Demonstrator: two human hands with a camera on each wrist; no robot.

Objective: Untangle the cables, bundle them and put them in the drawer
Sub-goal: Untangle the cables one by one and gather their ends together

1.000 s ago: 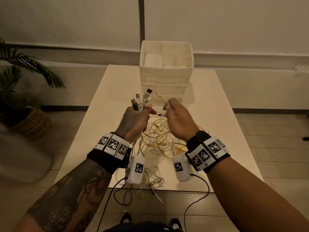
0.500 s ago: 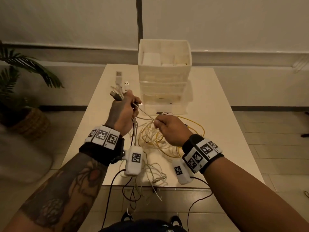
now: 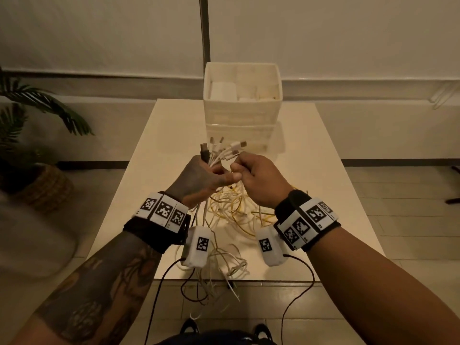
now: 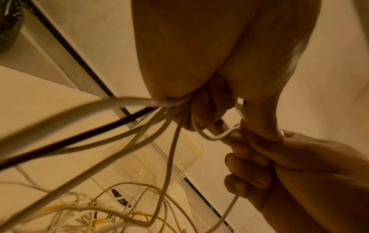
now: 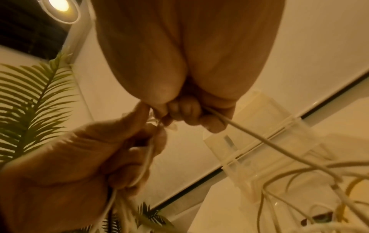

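Observation:
My left hand (image 3: 206, 170) grips a bunch of white cables just below their plugs (image 3: 224, 149), above the middle of the table (image 3: 323, 170). Beside it, touching, my right hand (image 3: 245, 168) pinches one white cable. In the left wrist view several strands (image 4: 169, 141) fan down out of my left hand's fist, and my right hand (image 4: 259, 151) curls round a thin cable. The right wrist view has my right hand's fingers (image 5: 189, 113) closed on a white cable (image 5: 259, 141). A tangle of white and yellow cables (image 3: 234, 210) lies on the table under both hands. The white drawer unit (image 3: 242, 120) stands at the table's far end.
White boxes lie in the drawer unit's open top bin (image 3: 224, 92). Some cable loops (image 3: 224, 285) hang over the table's near edge. A potted plant in a woven basket (image 3: 47, 188) stands on the floor at the left. Tiled floor surrounds the table.
My left hand has come down and right from its raised position. My right hand has risen to meet it at the plug bundle, so the cable stretched between them is no longer taut.

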